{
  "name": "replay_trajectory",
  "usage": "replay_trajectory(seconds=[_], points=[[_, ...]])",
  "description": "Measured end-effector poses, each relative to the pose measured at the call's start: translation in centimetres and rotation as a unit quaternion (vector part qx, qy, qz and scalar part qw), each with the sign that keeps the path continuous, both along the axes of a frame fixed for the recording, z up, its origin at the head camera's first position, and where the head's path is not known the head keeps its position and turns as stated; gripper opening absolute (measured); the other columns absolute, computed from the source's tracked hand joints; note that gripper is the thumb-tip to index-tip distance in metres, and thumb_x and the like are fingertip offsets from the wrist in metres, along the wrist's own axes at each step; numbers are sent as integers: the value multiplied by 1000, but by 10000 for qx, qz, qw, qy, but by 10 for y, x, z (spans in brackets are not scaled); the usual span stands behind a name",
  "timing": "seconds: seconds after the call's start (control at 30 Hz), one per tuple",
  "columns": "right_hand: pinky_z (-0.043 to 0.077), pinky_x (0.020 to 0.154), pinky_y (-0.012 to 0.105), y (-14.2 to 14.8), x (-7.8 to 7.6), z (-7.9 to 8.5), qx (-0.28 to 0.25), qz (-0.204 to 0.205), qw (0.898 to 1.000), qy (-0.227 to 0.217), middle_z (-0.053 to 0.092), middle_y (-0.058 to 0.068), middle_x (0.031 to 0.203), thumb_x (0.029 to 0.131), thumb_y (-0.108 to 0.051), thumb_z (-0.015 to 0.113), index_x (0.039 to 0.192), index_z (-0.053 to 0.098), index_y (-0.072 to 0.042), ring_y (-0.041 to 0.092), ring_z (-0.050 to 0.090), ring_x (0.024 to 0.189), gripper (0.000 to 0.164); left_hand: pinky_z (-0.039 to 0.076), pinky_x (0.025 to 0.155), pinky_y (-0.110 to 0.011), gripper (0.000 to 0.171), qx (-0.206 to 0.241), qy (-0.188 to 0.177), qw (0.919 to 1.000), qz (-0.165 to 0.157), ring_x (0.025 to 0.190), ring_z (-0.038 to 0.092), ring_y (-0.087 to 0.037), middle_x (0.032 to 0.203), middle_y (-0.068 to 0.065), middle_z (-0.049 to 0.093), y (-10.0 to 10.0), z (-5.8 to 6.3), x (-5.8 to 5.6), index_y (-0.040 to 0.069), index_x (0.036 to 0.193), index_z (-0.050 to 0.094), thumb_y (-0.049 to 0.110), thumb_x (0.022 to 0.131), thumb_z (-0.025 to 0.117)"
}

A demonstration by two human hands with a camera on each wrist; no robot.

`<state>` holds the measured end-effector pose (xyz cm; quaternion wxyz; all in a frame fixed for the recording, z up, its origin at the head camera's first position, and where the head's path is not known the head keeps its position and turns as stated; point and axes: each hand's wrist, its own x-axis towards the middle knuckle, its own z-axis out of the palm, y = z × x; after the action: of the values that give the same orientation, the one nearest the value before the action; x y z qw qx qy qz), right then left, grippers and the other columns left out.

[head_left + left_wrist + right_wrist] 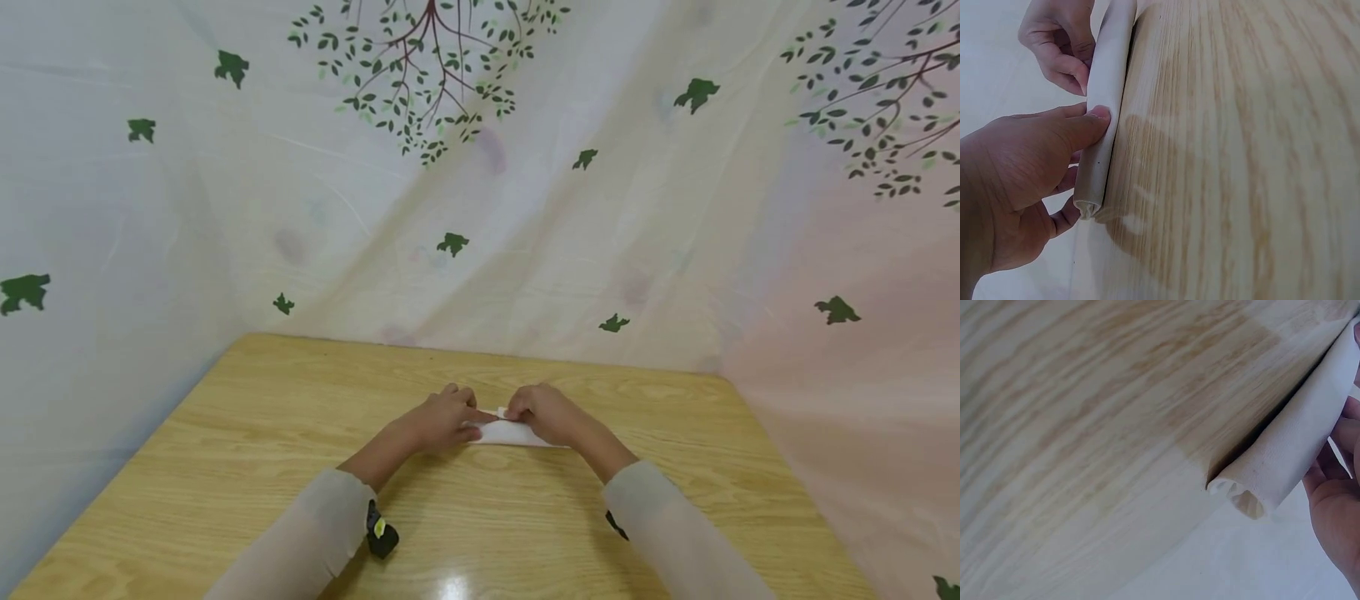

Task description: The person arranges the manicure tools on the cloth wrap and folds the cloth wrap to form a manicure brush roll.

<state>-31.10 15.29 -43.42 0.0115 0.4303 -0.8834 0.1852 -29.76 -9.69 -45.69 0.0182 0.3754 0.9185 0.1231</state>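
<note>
A white cloth, rolled into a flat tube, lies crosswise on the wooden table between both hands. My left hand holds its left part. In the left wrist view the thumb presses on the near face, and the other fingers reach behind the roll. My right hand curls its fingers at the far edge, where a small white tab of the cloth shows by the fingertips. From the right wrist view, the open right end of the rolled cloth shows folded layers inside. Some right fingertips are hidden behind the roll.
The wooden table stretches around the hands. Behind it and at both sides hangs a pale sheet printed with leaves and branches. A black wrist device sits at the left cuff, and another shows partly at the right.
</note>
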Motion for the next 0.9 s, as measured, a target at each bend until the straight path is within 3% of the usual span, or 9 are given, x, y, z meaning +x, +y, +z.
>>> replay_trajectory(seconds=[0.2,0.6,0.9], points=[[58,82,37,-1,3,0,217,293,9971,672,74,13,100,95,7,63,96,79,-3,30,71,97,19,36,71,-33,39,-39,-12,10000,-44,93,43,-18,110,-3,57,0,1,0,31,143,62,30,104,62],[57,81,37,-4,1,-7,168,199,9990,353,69,9,101,94,9,60,93,76,-5,26,69,95,22,34,70,-35,37,-216,-30,9998,27,94,42,-19,111,-3,55,1,3,2,29,141,63,32,104,61],[57,85,39,3,1,-6,-3,186,9997,152,72,11,102,97,5,61,101,79,-4,28,69,97,20,34,70,-34,38,-167,5,9999,-33,91,41,-18,108,-3,55,1,3,2,29,142,62,32,104,61]])
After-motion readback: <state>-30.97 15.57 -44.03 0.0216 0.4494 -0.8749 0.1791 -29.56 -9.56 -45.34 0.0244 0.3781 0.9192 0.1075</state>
